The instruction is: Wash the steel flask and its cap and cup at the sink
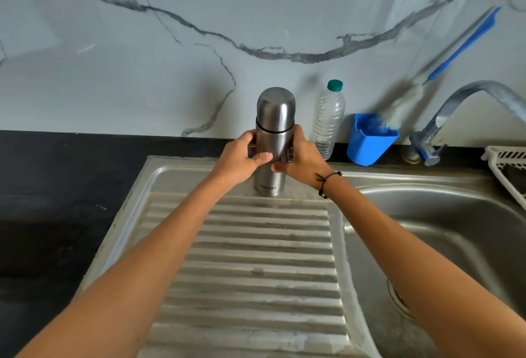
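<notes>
The steel flask [270, 141] stands upright at the back of the ribbed steel drainboard [250, 258]. Its domed steel cup [275, 107] sits on top as a lid; the cap beneath it is hidden. My left hand [242, 161] wraps the flask's body from the left, thumb across the front. On the other side my right hand [299, 158], with a black cord bracelet at the wrist, grips the body too. Both hands hold the flask at mid-height.
The sink basin [444, 232] lies to the right, its drain at the lower right. Behind it a steel tap [455, 107] curves. A blue cup [370, 141] holds a blue-handled bottle brush [466, 41]. A clear plastic bottle [327, 121] stands beside the flask. A white rack [506, 166] sits far right. Black countertop [57, 201] at left.
</notes>
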Demonstrator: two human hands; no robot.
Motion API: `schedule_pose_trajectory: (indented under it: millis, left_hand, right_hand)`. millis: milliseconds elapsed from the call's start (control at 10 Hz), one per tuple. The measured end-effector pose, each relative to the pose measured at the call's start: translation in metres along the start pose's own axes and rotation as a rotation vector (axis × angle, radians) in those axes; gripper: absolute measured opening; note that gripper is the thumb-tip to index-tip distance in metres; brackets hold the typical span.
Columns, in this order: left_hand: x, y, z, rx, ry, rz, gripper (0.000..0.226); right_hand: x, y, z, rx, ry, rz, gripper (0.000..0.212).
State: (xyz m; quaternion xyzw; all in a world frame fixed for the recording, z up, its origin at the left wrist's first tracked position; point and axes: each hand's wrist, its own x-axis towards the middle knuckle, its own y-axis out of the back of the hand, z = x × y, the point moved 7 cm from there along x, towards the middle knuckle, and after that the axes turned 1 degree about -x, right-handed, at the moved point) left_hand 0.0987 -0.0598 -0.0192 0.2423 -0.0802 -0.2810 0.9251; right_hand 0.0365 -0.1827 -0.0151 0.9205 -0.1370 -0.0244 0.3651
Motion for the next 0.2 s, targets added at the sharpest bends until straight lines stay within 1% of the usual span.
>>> schedule_pose_trajectory:
  millis: [100,200]
  left_hand:
    - [-0.0013,-0.0024,0.0006,0.051,0.018,-0.049,0.049]
    - [-0.0048,0.0035,0.0092,0.096,0.019,-0.036,0.043]
  right_hand:
    - [-0.0008,-0.0015,0.0003,-0.006,-0.016,-0.071,0.068]
    - [-0.003,0.0059,-0.0049,-0.016,-0.02,-0.129,0.079]
